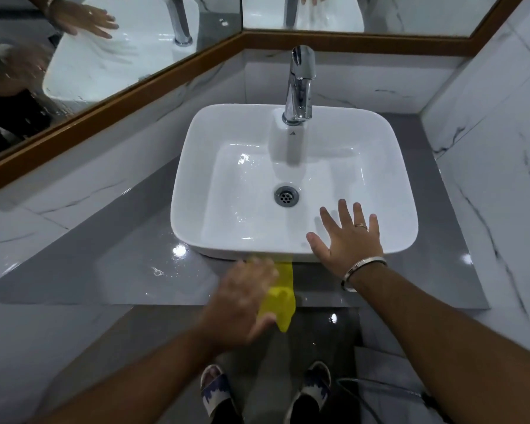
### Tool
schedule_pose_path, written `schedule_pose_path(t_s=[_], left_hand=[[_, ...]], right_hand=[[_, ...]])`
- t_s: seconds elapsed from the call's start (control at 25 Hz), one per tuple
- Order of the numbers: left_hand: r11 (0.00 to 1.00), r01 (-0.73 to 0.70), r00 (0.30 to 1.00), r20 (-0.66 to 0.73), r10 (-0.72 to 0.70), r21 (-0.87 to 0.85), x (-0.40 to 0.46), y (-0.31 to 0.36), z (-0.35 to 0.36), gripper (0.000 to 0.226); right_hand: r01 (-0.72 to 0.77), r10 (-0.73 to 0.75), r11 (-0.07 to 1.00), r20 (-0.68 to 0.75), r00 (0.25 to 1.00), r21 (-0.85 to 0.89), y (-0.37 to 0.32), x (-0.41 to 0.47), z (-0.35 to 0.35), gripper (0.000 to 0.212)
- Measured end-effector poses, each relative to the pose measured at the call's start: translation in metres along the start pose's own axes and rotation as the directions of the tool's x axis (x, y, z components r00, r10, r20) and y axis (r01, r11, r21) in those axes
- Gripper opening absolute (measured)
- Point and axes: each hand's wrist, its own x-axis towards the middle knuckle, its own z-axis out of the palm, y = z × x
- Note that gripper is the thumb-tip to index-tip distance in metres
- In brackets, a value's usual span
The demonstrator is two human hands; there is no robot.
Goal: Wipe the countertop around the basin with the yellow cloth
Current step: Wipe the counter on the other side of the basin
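Observation:
A white rectangular basin [294,179] stands on a glossy grey countertop [104,255]. The yellow cloth [280,298] lies on the counter's front strip just below the basin, one end hanging over the edge. My left hand [242,301] presses flat on the cloth and is blurred by motion; it covers the cloth's left part. My right hand [349,240] rests flat with fingers spread on the basin's front right rim, holding nothing. It wears a ring and a metal bangle.
A chrome tap [300,84] rises at the basin's back. Wood-framed mirrors [104,41] line the back and left walls; marble tiles close in the right side. Water drops glint on the counter left of the basin. My sandalled feet [266,390] stand on the grey floor below.

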Motion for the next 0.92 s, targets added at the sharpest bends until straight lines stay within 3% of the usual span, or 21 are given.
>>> schedule_pose_path(t_s=[0.04,0.24,0.32,0.48,0.64,0.72,0.84,0.92], left_hand=[[0.999,-0.035,0.995,0.091,0.035,0.006,-0.004,0.012,0.020,0.062],[0.991,0.128,0.923,0.360,-0.137,0.048,0.023,-0.005,0.065,0.036],[0.971,0.232,0.934,0.264,-0.241,0.063,-0.008,-0.040,0.052,0.030],[0.877,0.456,0.875,0.105,-0.473,0.151,-0.077,-0.103,0.015,0.039],[0.885,0.427,0.862,0.212,-0.461,0.187,-0.049,-0.085,0.024,0.049],[0.900,0.413,0.892,0.135,-0.431,0.141,-0.049,-0.100,0.020,0.049],[0.837,0.534,0.841,0.026,-0.540,0.122,-0.090,-0.154,-0.002,0.057],[0.827,0.536,0.835,0.039,-0.549,0.171,-0.121,-0.182,-0.012,0.061]], right_hand=[[0.003,-0.003,1.000,-0.003,1.000,0.004,0.000,0.000,0.001,0.077],[0.004,-0.004,1.000,0.070,0.998,-0.003,0.000,0.001,-0.002,0.075],[0.023,-0.021,0.999,0.086,0.996,-0.024,-0.001,0.001,-0.005,0.074],[0.131,-0.137,0.989,0.083,0.987,0.073,-0.060,0.009,-0.009,0.071],[0.272,-0.288,0.943,0.059,0.956,0.189,-0.163,0.027,-0.009,0.063],[0.275,-0.290,0.943,0.058,0.955,0.189,-0.183,0.033,-0.008,0.064],[0.259,-0.267,0.951,0.024,0.963,0.168,-0.178,0.033,-0.007,0.068],[0.269,-0.274,0.954,0.014,0.962,0.135,-0.180,0.033,-0.007,0.068]])
